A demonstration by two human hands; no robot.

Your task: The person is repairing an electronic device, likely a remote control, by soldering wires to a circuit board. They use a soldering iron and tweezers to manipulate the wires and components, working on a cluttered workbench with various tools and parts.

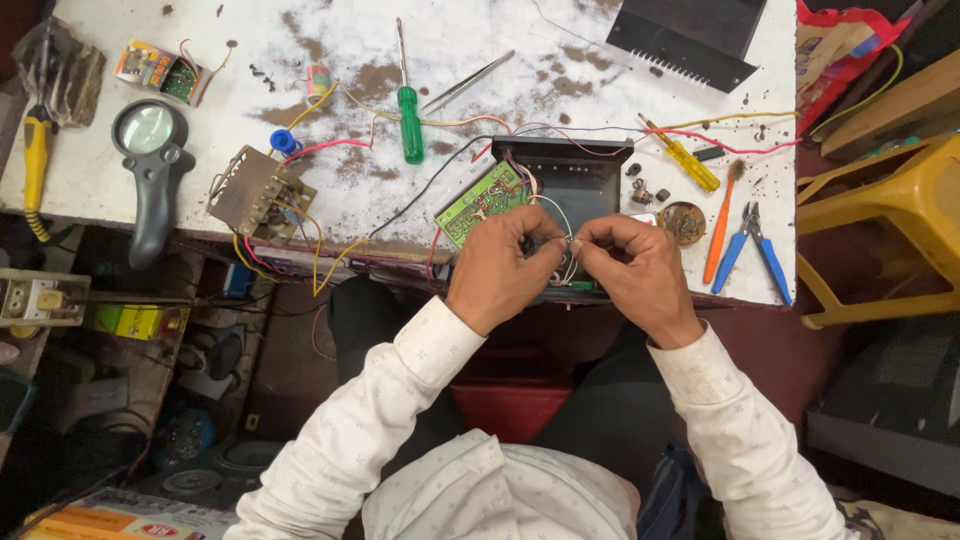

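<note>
White-painted, stained worktable [600, 40] seen from above, with a person in a pale patterned shirt seated at its near edge. Left hand [497, 272] and right hand [637, 268] meet close together at the table's front rim, fingertips pinched on thin white wires [560, 215] that loop up from between them; the exact piece held at the fingertips is too small to tell. These wires run to a green circuit board [480, 203], tilted just beyond the left hand and leaning against a black metal case [585, 175] that sits directly behind both hands.

Around the work: a brown transformer [258, 192] with yellow and red leads lies left of the board; a green-handled screwdriver [408, 110] and steel tweezers [468, 82] lie farther back. A black-framed magnifier [150, 160] rests near the left edge, beside a yellow-handled tool [36, 155]. To the right of the case lie a yellow-handled screwdriver [682, 155], an orange-handled tool [720, 225] and blue-handled pliers [752, 250]. A black finned heat sink [690, 35] sits at the far right corner. A yellow stool [890, 210] stands off the table's right side.
</note>
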